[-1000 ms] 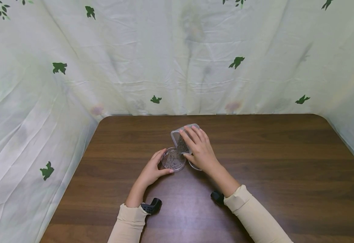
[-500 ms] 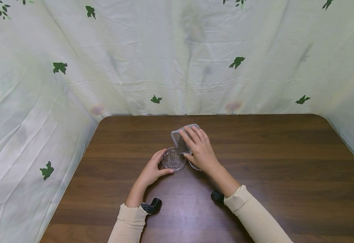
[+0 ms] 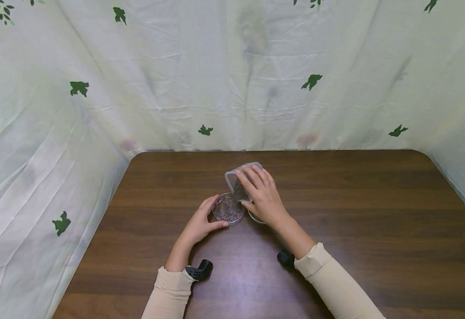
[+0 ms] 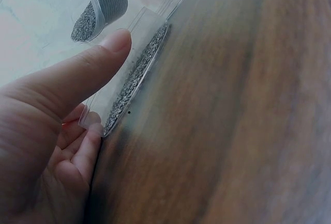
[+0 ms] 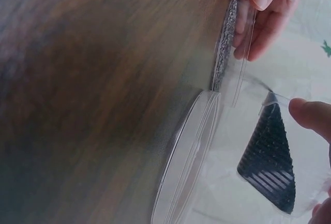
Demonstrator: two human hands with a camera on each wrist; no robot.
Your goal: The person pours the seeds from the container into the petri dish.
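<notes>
In the head view my left hand [image 3: 196,227] holds a round clear petri dish [image 3: 228,210] on the table, thumb on the near side and fingers on the far side. Dark grey granules [image 4: 135,81] cover its bottom. My right hand [image 3: 265,197] grips a clear ribbed plastic container [image 3: 230,178], tilted with its low corner over the dish's right edge. More dark granules [image 5: 269,151] have slid into that corner, and a thin stream [image 5: 257,83] runs from it towards the dish. Part of the container is hidden behind my right fingers.
A second clear round dish or lid [image 5: 186,157] lies right of the petri dish, mostly covered by my right hand in the head view. The brown wooden table [image 3: 356,212] backs onto a pale curtain [image 3: 168,79] with green bird shapes.
The granule layer in the petri dish has grown thicker and darker over the last second. Both hands and the tilted container have stayed almost in place.
</notes>
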